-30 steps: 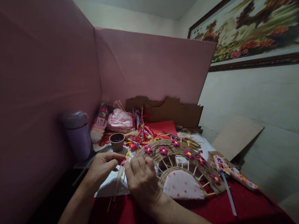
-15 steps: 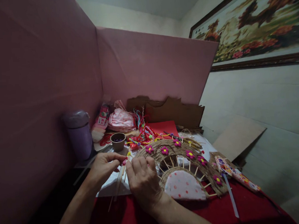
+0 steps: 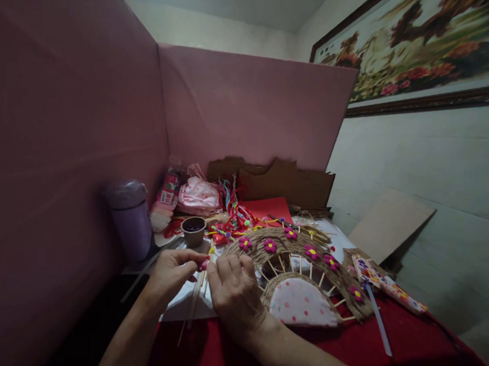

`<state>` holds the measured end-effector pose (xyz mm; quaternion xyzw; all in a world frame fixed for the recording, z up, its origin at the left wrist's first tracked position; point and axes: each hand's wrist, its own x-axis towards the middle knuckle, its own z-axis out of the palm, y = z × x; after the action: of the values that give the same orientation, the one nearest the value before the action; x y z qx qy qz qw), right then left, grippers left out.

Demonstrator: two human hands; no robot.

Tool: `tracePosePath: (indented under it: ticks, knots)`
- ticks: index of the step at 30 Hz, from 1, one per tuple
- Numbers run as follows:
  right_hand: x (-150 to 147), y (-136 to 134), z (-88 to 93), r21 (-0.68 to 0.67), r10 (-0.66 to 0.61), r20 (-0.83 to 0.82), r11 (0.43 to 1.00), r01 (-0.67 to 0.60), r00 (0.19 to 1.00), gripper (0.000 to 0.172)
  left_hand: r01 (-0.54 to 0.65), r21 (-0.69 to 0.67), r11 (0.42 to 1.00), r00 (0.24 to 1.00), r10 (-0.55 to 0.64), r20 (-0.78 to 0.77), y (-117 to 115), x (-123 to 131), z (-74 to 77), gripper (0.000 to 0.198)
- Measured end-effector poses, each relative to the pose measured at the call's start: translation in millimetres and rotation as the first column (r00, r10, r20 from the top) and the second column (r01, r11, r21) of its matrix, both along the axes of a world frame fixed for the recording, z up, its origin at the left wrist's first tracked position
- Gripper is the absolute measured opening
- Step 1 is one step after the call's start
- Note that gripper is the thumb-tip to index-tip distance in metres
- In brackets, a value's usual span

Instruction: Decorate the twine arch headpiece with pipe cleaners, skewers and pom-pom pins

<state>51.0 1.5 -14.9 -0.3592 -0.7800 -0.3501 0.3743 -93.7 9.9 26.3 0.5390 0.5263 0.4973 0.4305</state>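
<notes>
My left hand (image 3: 171,276) is closed in a pinch, thumb and forefinger on a small pink piece (image 3: 204,264) that is too small to make out fully. Close beside it, my right hand (image 3: 235,291) has its fingers curled at the left end of a twine-wrapped arch (image 3: 254,252), hiding that end and whatever the fingertips hold. Magenta felt flowers (image 3: 270,245) with yellow centres run along the arch. Thin wooden sticks (image 3: 300,264) join it to an inner half-round panel of dotted white cloth (image 3: 300,302).
Behind the hands stand a small brown cup (image 3: 194,232) of dark content and a purple lidded container (image 3: 132,228). Coloured pipe cleaners (image 3: 241,214), red paper (image 3: 269,208) and scissors (image 3: 316,235) lie farther back. A glue stick (image 3: 379,322) protrudes from a flower-patterned object (image 3: 390,287) at right.
Hardly anything differs: both hands keep their places and grips, and the whole view has shifted by a few pixels.
</notes>
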Motion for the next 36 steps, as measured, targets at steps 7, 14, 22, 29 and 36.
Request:
tracePosePath:
  ticks: [7, 14, 22, 29, 36]
  knots:
    - [-1, 3, -0.8, 0.039, 0.000, -0.006, 0.999, 0.000, 1.000, 0.013, -0.006, -0.008, 1.000, 1.000, 0.006, 0.009, -1, 3, 2.2, 0.019]
    - [-1, 2, 1.2, 0.013, -0.008, -0.006, 1.000, 0.008, 1.000, 0.014, -0.016, 0.004, 1.000, 1.000, 0.016, 0.013, -2, 4, 3.7, 0.015]
    - [0, 0, 3.6, -0.017, -0.035, 0.009, 0.999, 0.036, 0.999, 0.012, -0.063, 0.008, 0.998, 0.990, 0.061, 0.125, 0, 3, 1.5, 0.027]
    - [1, -2, 8.7, -0.066, 0.003, -0.062, 0.998, -0.007, 0.998, 0.014, 0.115, -0.111, 0.987, 0.990, -0.105, 0.096, 1, -2, -3.9, 0.020]
    - [0, -5, 10.7, -0.050, -0.032, -0.136, 0.998, 0.025, 0.990, 0.022, 0.406, -0.099, 0.909, 0.854, -0.338, 0.395, -2, 19, -15.0, 0.021]
